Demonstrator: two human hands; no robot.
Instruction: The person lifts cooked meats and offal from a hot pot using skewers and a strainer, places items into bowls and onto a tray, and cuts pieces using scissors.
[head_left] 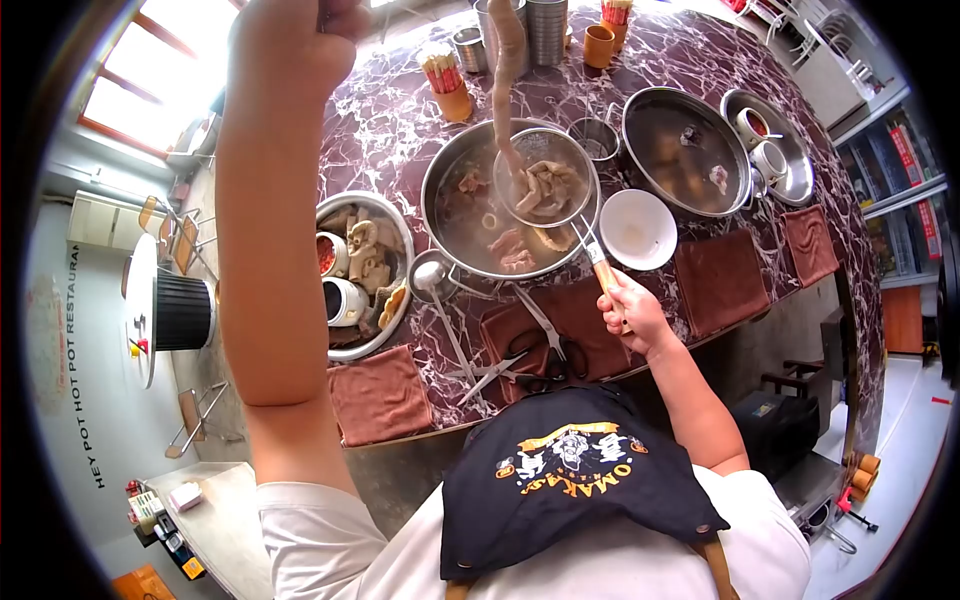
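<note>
My right hand point(634, 312) is closed round the wooden handle of a mesh strainer point(583, 236), which is over the large pot point(436, 232) of cloudy broth. Pale pieces of meat, perhaps offal, lie in its bowl. A long pale strip point(507, 75), looking like intestine, hangs from above the top edge down into the strainer. My left hand point(343, 18) is raised high at the top edge, its fingers curled; what it grips is mostly cut off. Chunks of meat point(513, 250) float in the pot beside the strainer.
A tray of meat point(408, 250) with two jars stands left. A white bowl point(638, 230) and a second pot point(685, 150) stand right. Near the front edge lie a ladle point(432, 277), scissors point(540, 345) and brown cloths point(722, 283). Chopstick holders point(452, 100) stand behind.
</note>
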